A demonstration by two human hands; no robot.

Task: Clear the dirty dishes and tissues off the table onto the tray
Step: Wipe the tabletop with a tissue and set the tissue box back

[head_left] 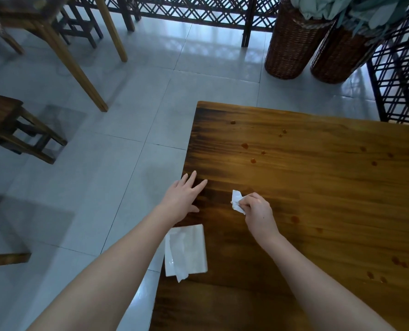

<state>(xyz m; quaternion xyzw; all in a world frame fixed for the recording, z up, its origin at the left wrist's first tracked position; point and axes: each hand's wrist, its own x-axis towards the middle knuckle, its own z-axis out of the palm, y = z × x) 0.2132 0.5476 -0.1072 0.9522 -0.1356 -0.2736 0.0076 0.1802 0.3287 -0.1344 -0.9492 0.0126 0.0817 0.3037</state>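
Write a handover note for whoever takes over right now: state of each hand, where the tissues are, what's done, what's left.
Left hand: open, fingers spread flat at the left edge of the brown wooden table.
Right hand: pinches a crumpled white tissue just above the tabletop.
A flat white tissue bundle lies at the table's left edge, beside the left forearm.
Done: no dishes show on the visible part of the table.
Left: put the held tissue on the tray, then probably collect the bundle. The tray is out of view. Reddish-brown sauce spots dot the wood.
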